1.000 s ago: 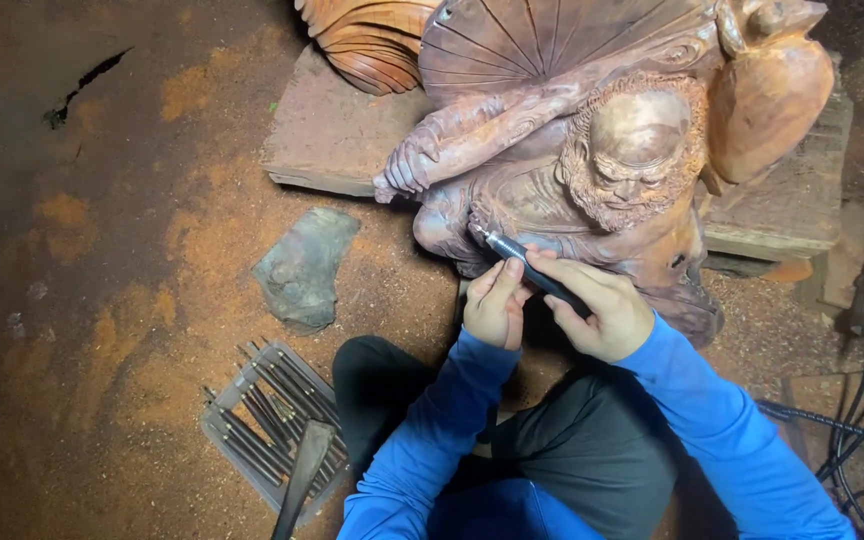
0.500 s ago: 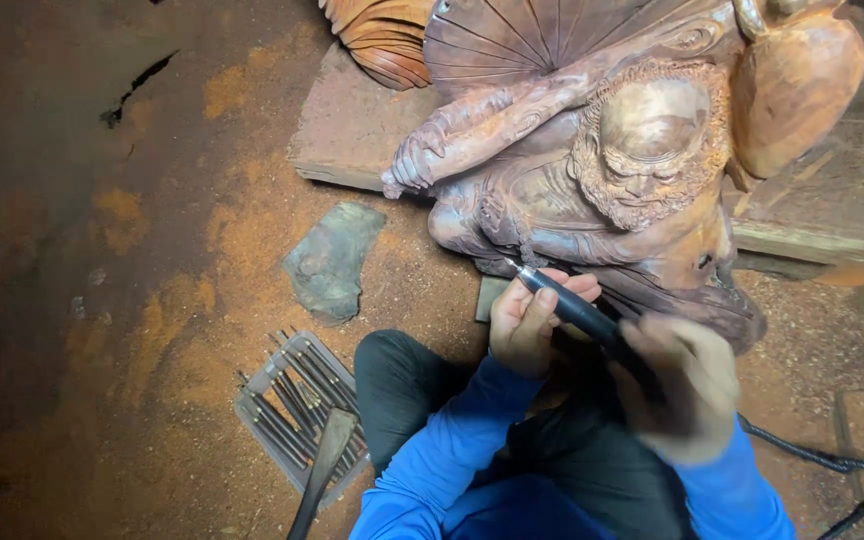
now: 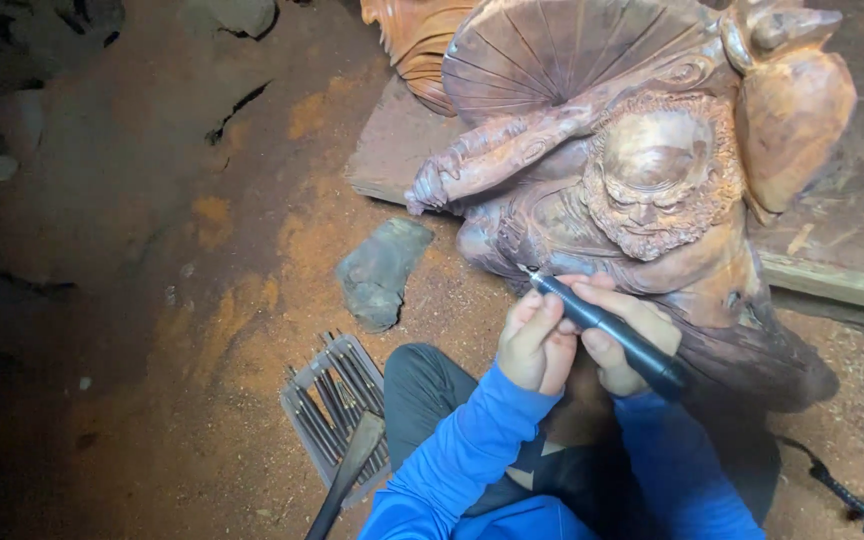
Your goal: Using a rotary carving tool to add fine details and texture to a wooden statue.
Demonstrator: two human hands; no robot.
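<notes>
Both hands, left hand and right hand, are clamped on a black tool touching the wooden statue.

- Carved wooden figure: reddish, bearded, lying on a plank.
- Right hand: grips a dark pen-shaped rotary tool, tip at the figure's chest.
- Left hand: fingers against the tool's front.
- Tray of burrs: on the dusty floor, beside a grey stone.
</notes>
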